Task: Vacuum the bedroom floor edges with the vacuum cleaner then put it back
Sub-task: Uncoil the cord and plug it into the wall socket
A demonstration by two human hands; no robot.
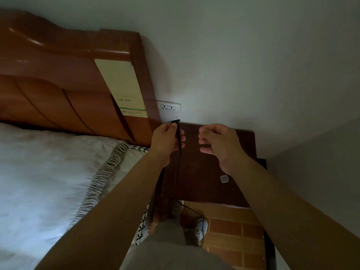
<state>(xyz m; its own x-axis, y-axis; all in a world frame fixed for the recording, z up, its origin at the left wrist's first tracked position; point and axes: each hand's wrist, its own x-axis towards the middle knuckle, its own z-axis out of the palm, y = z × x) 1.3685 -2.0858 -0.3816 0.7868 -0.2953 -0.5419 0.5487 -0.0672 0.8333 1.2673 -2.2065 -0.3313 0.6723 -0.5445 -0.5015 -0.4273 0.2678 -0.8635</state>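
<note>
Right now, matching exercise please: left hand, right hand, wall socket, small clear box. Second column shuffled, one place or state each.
Things
1. left hand
2. right hand
3. wall socket
4. clear box

Places or states
a. lies on the dark nightstand
b. holds the black plug by its cord end
c. fingers curled, nothing in them
d. on the wall beside the headboard, nothing plugged in

Pairs: 1-b, 2-c, 3-d, 4-a
</note>
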